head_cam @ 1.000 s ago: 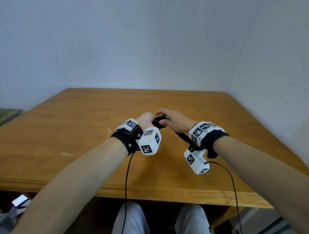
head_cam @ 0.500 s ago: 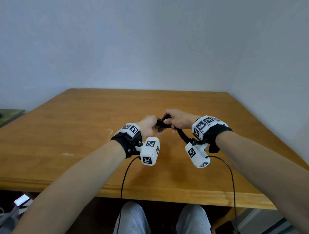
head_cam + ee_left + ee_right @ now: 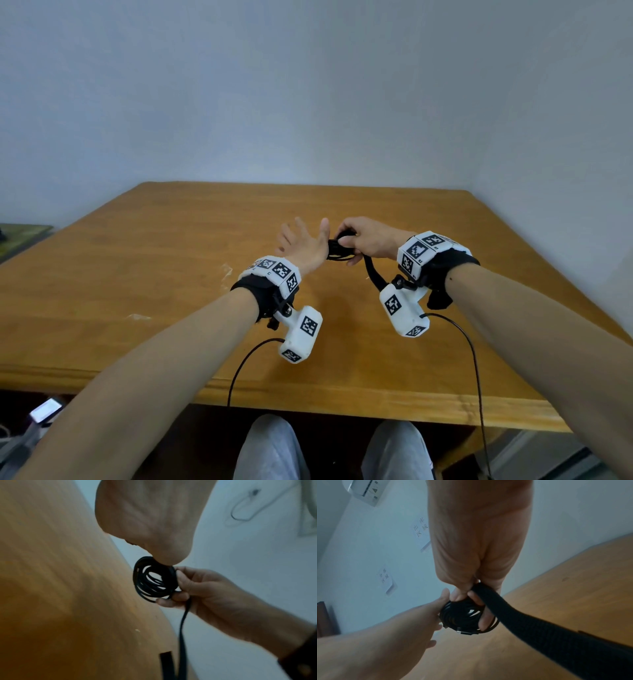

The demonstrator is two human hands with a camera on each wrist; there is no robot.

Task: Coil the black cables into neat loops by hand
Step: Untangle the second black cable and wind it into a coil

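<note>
**Coil held in the right hand, left hand let go**

Head view: at the centre of the frame, above the wooden table (image 3: 171, 274), the right hand (image 3: 368, 241) clenches a small bundle of black cable (image 3: 337, 251). The left hand (image 3: 301, 245) sits just beside it with fingers spread and straight, grasping nothing. Both wrists carry white blocks with black-and-white square codes; no brand can be read.

Left wrist view: in the middle of the frame the cable (image 3: 154, 581) shows as several stacked loops, pinched at their right edge by the right hand (image 3: 205, 595). A flat black strap (image 3: 183, 626) hangs down from that hand.

Right wrist view: the loops (image 3: 464, 615) sit at centre, the right hand's fingers (image 3: 481, 615) hooked through them, the left hand (image 3: 426, 615) touching their left edge. A plug end (image 3: 462, 632) pokes out below. Paper notices on the wall at upper left carry Chinese characters, too blurred to read surely.

To finish well, I would keep the pinch firm so no loop slips, tuck that plug end in, then lay the coil flat.
</note>
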